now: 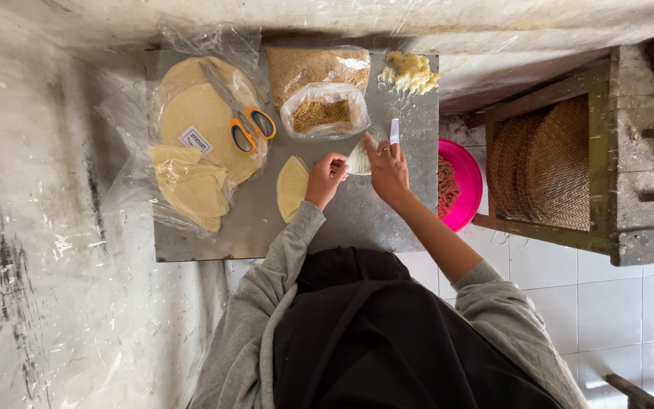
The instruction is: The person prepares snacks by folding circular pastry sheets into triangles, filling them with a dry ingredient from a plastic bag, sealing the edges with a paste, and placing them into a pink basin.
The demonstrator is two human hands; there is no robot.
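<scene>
Two hands work over a grey table (357, 220). Largest on it is the stack of round wrappers (198, 113) in clear plastic at the far left corner, with cut halves (191, 189) along the left edge and orange-handled scissors (247, 117) lying on top. Bags of crumbs (319, 91) sit at the far edge, a pale mash (409, 72) at the far right corner. A pink bowl (467, 178) stands just off the right edge. One half wrapper (291, 185) lies mid-table. The left hand (327, 178) and right hand (387, 170) together pinch a folded wrapper (359, 159) near the middle; the right also holds a small white tool (394, 130).
</scene>
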